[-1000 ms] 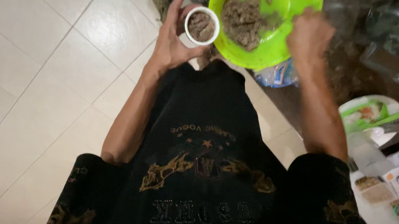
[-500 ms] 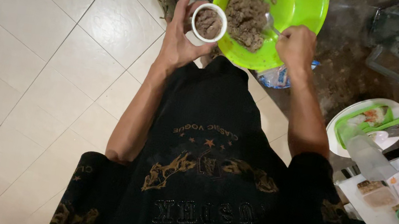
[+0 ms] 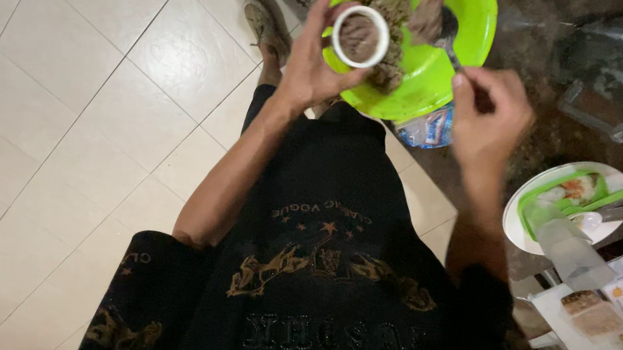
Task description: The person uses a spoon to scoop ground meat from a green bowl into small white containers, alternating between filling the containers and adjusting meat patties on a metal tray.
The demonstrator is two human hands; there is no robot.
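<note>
My left hand (image 3: 309, 65) grips a small white cup (image 3: 360, 37) filled with brown paste, held over the near edge of a bright green bowl (image 3: 461, 10). The bowl holds a lump of the same brown mixture (image 3: 406, 14). My right hand (image 3: 490, 116) is closed on the handle of a metal spoon (image 3: 446, 33) whose tip carries a scoop of the mixture above the bowl, just right of the cup.
A white plate (image 3: 529, 211) with a green tray and utensils lies at the right, a clear plastic cup (image 3: 572, 252) beside it. A white shelf (image 3: 612, 343) with small boxes fills the lower right. A sandalled foot (image 3: 267, 28) stands on pale floor tiles (image 3: 50, 72).
The spoon has come up out of the mixture with a scoop on it, and my right hand has drawn back toward me. The cup has shifted over the bowl's rim.
</note>
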